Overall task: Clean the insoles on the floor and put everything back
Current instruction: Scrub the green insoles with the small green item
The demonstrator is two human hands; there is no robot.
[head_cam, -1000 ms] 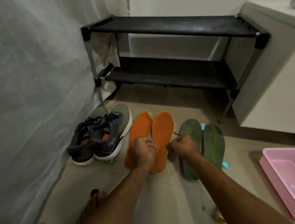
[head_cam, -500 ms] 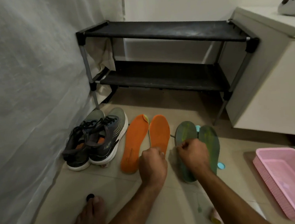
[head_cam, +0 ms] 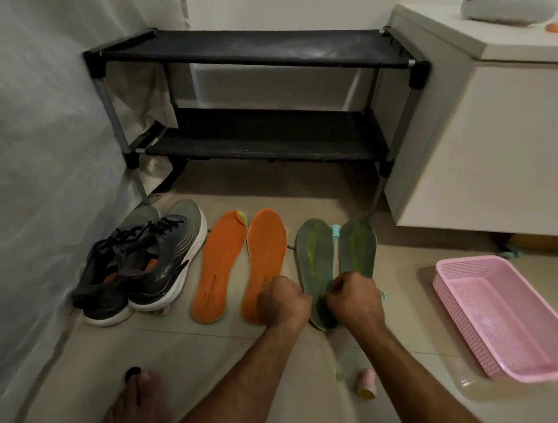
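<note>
Two orange insoles point(head_cam: 220, 267) point(head_cam: 265, 246) lie side by side on the tiled floor. To their right lie two dark green insoles point(head_cam: 315, 255) point(head_cam: 356, 243). My left hand point(head_cam: 283, 300) and my right hand point(head_cam: 356, 297) are both closed, with the fingers curled at the two edges of the left green insole's heel half. My left hand also covers the heel of the right orange insole. A pair of grey and black running shoes point(head_cam: 141, 267) stands left of the insoles.
A black two-shelf shoe rack point(head_cam: 257, 54) stands behind, between a white sheet point(head_cam: 27, 132) on the left and a white cabinet point(head_cam: 484, 142). A pink basket point(head_cam: 446, 284) sits on the floor at right. A small pink and yellow object point(head_cam: 365, 381) and my bare foot point(head_cam: 133, 416) are nearer.
Both hands have moved right, off the orange insoles and onto the left green insole. The right orange insole now lies flat on the floor.
</note>
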